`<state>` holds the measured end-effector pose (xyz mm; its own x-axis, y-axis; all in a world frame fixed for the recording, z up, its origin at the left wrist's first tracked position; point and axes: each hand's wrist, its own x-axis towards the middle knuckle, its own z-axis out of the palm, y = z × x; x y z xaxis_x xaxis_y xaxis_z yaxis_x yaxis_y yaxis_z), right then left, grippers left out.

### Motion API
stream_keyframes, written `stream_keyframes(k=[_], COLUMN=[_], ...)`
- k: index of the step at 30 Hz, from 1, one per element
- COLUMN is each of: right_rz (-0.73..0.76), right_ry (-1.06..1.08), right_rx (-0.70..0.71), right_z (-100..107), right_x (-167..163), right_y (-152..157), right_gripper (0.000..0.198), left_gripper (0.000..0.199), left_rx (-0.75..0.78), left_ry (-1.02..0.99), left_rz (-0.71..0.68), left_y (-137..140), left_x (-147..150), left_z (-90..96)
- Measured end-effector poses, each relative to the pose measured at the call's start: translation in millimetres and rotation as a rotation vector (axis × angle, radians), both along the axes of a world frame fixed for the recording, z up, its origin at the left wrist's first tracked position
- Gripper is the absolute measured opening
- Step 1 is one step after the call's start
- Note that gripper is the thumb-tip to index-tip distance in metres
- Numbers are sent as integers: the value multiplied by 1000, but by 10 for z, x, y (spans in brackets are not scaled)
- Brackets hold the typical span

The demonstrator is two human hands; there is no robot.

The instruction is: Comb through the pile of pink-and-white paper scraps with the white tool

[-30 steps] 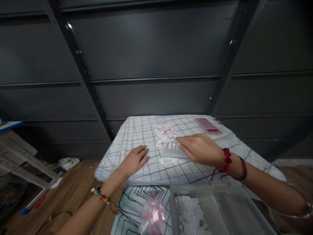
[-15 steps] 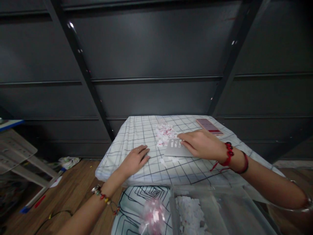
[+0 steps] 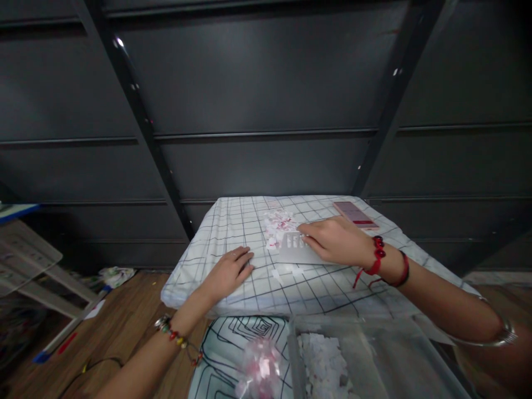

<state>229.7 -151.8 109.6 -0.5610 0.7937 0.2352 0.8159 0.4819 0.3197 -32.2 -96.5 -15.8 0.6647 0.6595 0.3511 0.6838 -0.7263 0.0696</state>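
Observation:
My right hand (image 3: 334, 241) pinches the top edge of a flat grey-white plate with several slots (image 3: 297, 252), which lies low over the cloth. Just beyond the plate is a loose pile of small white paper pieces with pink marks (image 3: 279, 221). A few white scraps (image 3: 296, 270) rest on the near side of the plate. My left hand (image 3: 228, 271) lies flat on the checked cloth (image 3: 245, 219), fingers stretched out and holding nothing. The underside of the plate is hidden.
A phone (image 3: 355, 215) lies at the table's right. Nearer me, a clear plastic box (image 3: 399, 354) contains white pieces (image 3: 326, 363). Left of it is a clear bag with pink contents (image 3: 261, 366). A dark panelled wall (image 3: 266, 83) stands behind the table.
My right hand and the slotted plate have shifted slightly left and toward the paper pile. My left hand stays in place.

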Motion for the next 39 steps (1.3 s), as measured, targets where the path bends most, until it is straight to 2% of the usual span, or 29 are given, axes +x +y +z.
stream_keyframes(k=[5,10,16,23,31,35,39], right_rz=[0,-78,-43,-176,-184,-195,-108], right_ry=[0,-26,-5,-47,-39,19,89], right_rx=[-50,-16,-39,-12,-6,-3,-8], right_z=[-50,-26,-33,-51,-133,-217,-254], right_x=[5,34,-14,103,209,109,-75], right_y=[40,124,94,201,-94,-231,-344], right_gripper=[22,24,24,26,23,20,17], left_gripper=[41,40,41,41,40,39,40], left_rx=[-5,-2,2,12,5,-9,-11], left_ry=[17,29,23,31,9,22,21], left_rz=[7,15,15,3,2,11,4], left_y=[2,-12,-3,9,1,-6,-3], left_x=[8,2,2,1,2,10,9], left_z=[6,2,0,-20,-4,16,13])
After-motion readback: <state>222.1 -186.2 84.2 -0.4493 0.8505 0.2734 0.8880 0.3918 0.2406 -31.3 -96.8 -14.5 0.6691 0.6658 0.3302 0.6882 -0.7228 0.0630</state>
